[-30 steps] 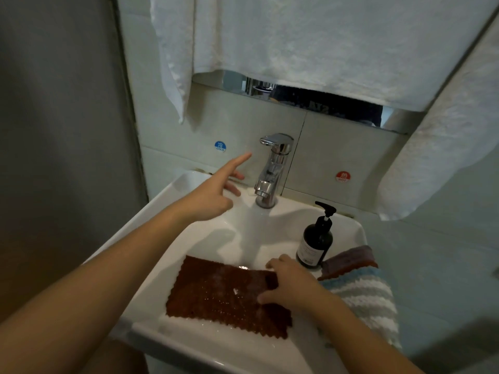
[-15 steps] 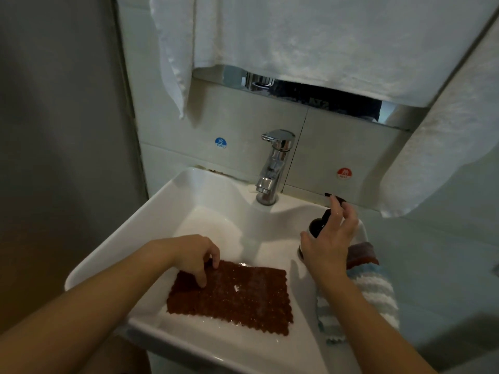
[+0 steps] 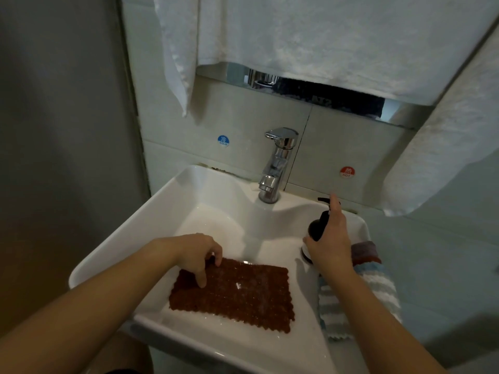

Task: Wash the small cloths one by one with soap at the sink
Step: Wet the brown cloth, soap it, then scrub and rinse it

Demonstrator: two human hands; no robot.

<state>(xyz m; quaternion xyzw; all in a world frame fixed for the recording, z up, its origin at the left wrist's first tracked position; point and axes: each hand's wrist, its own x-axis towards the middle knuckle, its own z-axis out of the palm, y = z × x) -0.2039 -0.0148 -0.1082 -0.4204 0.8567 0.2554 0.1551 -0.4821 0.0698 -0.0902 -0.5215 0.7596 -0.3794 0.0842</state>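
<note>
A wet reddish-brown cloth (image 3: 243, 295) with scalloped edges lies flat in the white sink (image 3: 167, 211). My left hand (image 3: 198, 253) rests on its upper left corner, fingers curled and pressing down on it. My right hand (image 3: 328, 240) wraps around a dark soap pump bottle (image 3: 318, 225) on the sink's right rim, index finger up on the pump head. A striped blue-and-white cloth (image 3: 378, 290) and a brownish one (image 3: 364, 251) are piled on the right rim, partly hidden by my right forearm.
A chrome faucet (image 3: 278, 163) stands at the back of the sink, with no water visibly running. White towels (image 3: 310, 36) hang above and at the right (image 3: 445, 147). A grey wall (image 3: 59, 130) borders the left side. Blue cold and red hot stickers mark the tiles.
My left hand left the faucet and came down onto the cloth's upper left corner. My right hand left the cloth and took hold of the soap bottle, finger on the pump.
</note>
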